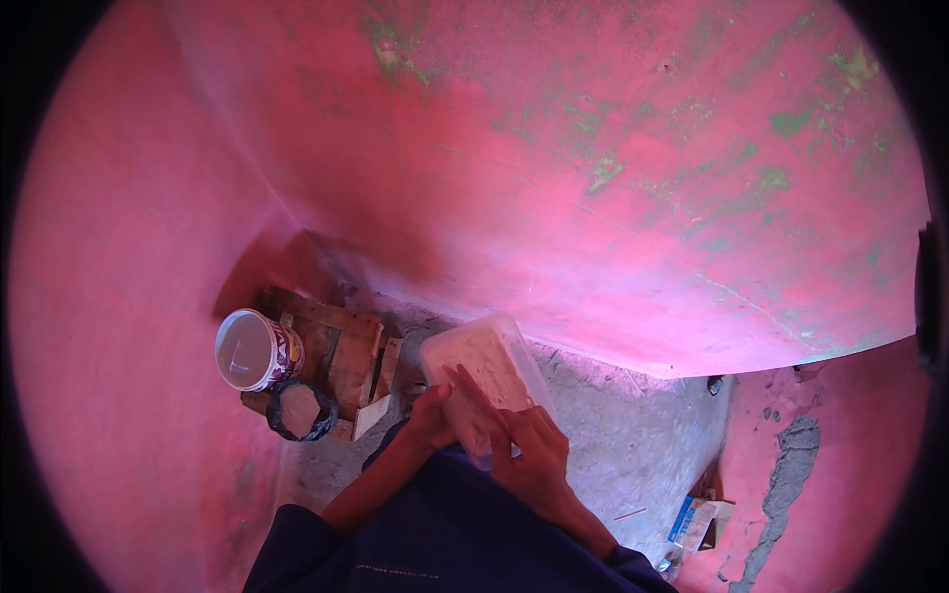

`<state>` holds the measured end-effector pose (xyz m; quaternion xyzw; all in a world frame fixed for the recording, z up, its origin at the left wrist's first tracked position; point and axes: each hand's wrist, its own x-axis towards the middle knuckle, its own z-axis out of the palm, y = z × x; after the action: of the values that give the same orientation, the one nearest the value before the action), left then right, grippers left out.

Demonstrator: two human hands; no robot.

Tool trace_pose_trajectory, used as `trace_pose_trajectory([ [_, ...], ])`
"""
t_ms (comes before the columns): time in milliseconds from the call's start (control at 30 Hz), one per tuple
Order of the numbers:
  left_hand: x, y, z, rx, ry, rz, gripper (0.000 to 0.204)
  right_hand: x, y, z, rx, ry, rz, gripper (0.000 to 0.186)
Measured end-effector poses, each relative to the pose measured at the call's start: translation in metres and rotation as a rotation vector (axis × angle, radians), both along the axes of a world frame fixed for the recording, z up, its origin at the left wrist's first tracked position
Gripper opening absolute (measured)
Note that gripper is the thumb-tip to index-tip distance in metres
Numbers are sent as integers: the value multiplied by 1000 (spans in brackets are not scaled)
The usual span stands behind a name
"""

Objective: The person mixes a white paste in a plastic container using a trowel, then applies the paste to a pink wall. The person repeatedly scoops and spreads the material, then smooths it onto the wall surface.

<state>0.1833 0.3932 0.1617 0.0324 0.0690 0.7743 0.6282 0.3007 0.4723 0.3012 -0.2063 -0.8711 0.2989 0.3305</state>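
A clear rectangular plastic tub [530, 364] is held in front of my body, tilted, with a pale pinkish paste [481, 354] inside. My left hand [432, 419] grips the tub's near left side, its thumb at the rim. In my right hand [535, 457] is a narrow flat tool [474, 393], perhaps a spatula or a strip of wood. The tool slants over the tub with its far end at the paste. Whether its tip is sunk into the paste, I cannot tell. My right fingers cover its near end.
At left, a wooden stool-like stand [354, 361] bears a white bucket [244, 354]. Beside the bucket sits a black-lined container [300, 411] of pinkish material. A pink wall [593, 247] with green patches rises ahead. A small cardboard box [704, 522] lies lower right on the rough grey floor [633, 445].
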Motion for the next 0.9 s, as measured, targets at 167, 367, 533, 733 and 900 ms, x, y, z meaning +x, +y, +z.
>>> trace_pose_trajectory([
  [167, 0, -3, 0, 16, -11, -6, 69, -2, -1, -6, 47, -27, -68, 6],
  [367, -1, -1, 11, 39, 12, -8, 73, 2, 6, -11, 65, -17, -156, 6],
  [533, 1, -1, 11, 92, -39, -47, 76, 2, 12, -8, 71, -2, -168, 6],
  [733, 0, 1, 14, 79, 6, -32, 77, 8, 14, 2, 27, 16, -245, 10],
  [900, 0, 1, 6, 98, 27, 15, 73, 11, 0, 5, -30, 5, -223, 10],
])
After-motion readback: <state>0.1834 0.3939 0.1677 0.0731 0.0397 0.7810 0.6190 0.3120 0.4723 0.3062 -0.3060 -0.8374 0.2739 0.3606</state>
